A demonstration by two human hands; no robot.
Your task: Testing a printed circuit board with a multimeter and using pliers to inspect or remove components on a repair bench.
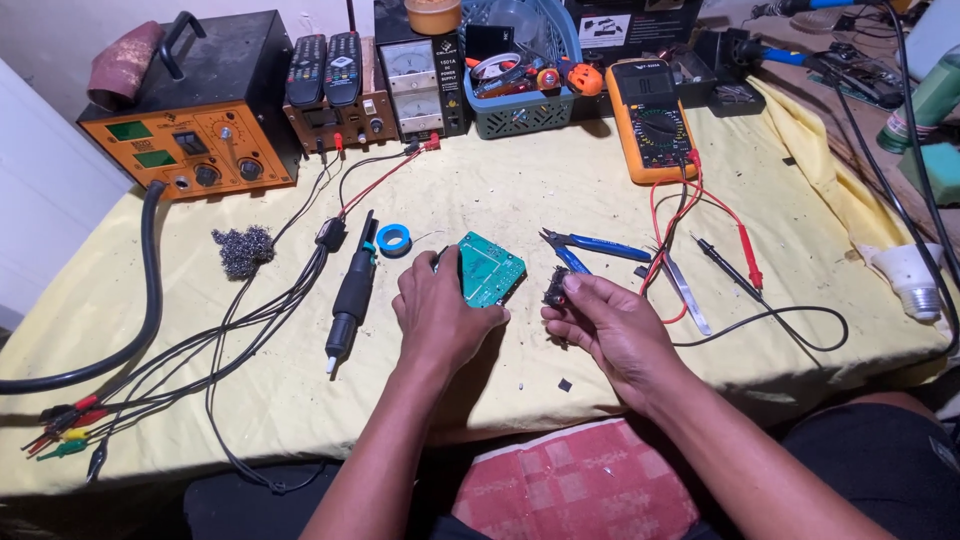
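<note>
Near the frame's centre, the left hand (437,312) gripped a green circuit board (489,268); the right hand (603,325) pinched a small dark component (554,291) beside it.

On the yellow cloth (500,200) sit an orange rework station (190,140), a yellow multimeter (650,120) with red and black probes (735,255), and a grey basket (520,100) of tools. Blue-handled cutters (590,245), a roll of blue tape (393,239), steel wool (243,248) and a black soldering handpiece (350,295) lie nearer. A white bulb (910,275) rests at the far right edge.

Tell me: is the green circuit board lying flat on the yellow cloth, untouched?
No: the left hand holds the green circuit board tilted up off the yellow cloth.
</note>
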